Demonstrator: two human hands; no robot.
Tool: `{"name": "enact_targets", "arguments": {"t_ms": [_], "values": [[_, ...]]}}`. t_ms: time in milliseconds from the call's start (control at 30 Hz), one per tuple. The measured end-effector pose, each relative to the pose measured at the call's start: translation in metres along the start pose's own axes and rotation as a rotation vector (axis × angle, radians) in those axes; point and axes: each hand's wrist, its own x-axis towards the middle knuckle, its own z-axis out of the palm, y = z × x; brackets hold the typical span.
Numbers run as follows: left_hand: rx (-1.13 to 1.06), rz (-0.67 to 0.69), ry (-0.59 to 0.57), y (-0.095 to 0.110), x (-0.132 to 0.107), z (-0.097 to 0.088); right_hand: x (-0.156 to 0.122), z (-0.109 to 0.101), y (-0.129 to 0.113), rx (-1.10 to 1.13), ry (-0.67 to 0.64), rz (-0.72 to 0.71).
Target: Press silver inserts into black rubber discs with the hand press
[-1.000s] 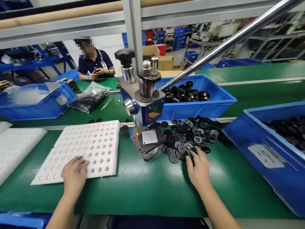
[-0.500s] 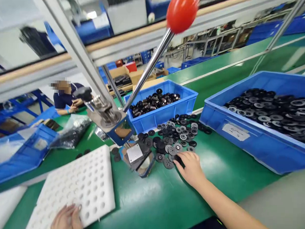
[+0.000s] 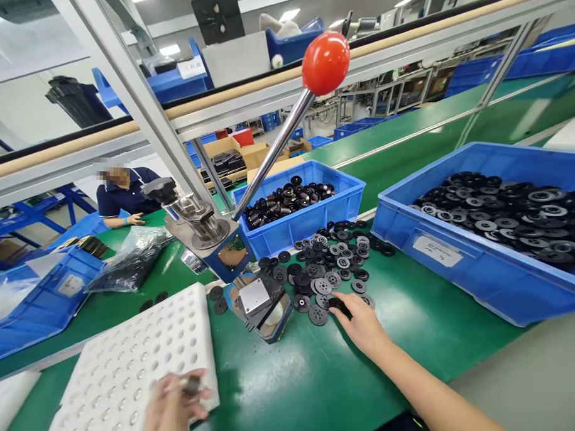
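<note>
My left hand (image 3: 170, 403), smeared by motion, is raised over the white foam tray (image 3: 208, 348). Its fingers close round a small dark cylindrical part (image 3: 191, 384) with a lighter end. Shiny round ends fill many of the tray's holes; the holes at the upper right look vacant. My right hand (image 3: 362, 322) pinches a black disc (image 3: 341, 306) at the near edge of a pile of grey and black discs (image 3: 315, 271) on the green table. Between my hands stands a hand press (image 3: 211, 232), its long lever tipped with a red ball (image 3: 325, 64); a metal plate (image 3: 254, 295) lies on its base.
Behind the pile sits a blue bin (image 3: 306, 225) of dark cylindrical parts. A larger blue bin (image 3: 459, 278) of discs stands right. At left are a plastic bag (image 3: 135, 257) and another blue bin (image 3: 39, 314). A person (image 3: 125, 194) sits across the table.
My left hand has lifted off the foam tray and moved right, now with a cylindrical part in it. My right hand stays at the pile, the black disc now plainer between its fingers.
</note>
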Motion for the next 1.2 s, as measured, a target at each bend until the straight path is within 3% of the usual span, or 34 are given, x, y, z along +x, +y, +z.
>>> {"name": "enact_targets", "arguments": {"t_ms": [100, 167, 233, 333, 433, 600, 767, 967, 1200], "values": [[-0.050, -0.203, -0.462, 0.003, -0.019, 0.073, -0.007, -0.005, -0.027, 0.096, -0.049, 0.056], [-0.030, -0.234, -0.743, 0.007, -0.027, 0.114, -0.014, -0.009, -0.052, 0.238, -0.119, 0.116], [-0.004, -0.217, -0.870, 0.012, -0.031, 0.144, -0.022, -0.013, -0.076, 0.382, -0.179, 0.151], [0.004, -0.166, -0.859, 0.013, -0.033, 0.169, -0.032, -0.016, -0.099, 0.452, -0.188, 0.140], [-0.012, -0.204, -0.805, 0.002, -0.035, 0.175, -0.039, -0.016, -0.104, 0.437, -0.193, 0.132], [-0.010, -0.282, -0.765, -0.019, -0.038, 0.171, -0.048, -0.014, -0.101, 0.388, -0.269, 0.098], [-0.041, -0.253, -0.805, -0.018, -0.038, 0.167, -0.051, -0.015, -0.102, 0.380, -0.281, 0.073], [-0.101, -0.265, -0.847, -0.020, -0.036, 0.163, -0.049, -0.019, -0.100, 0.380, -0.354, -0.059], [-0.192, -0.302, -0.898, -0.023, -0.034, 0.160, -0.045, -0.022, -0.103, 0.417, -0.351, 0.142]]}}
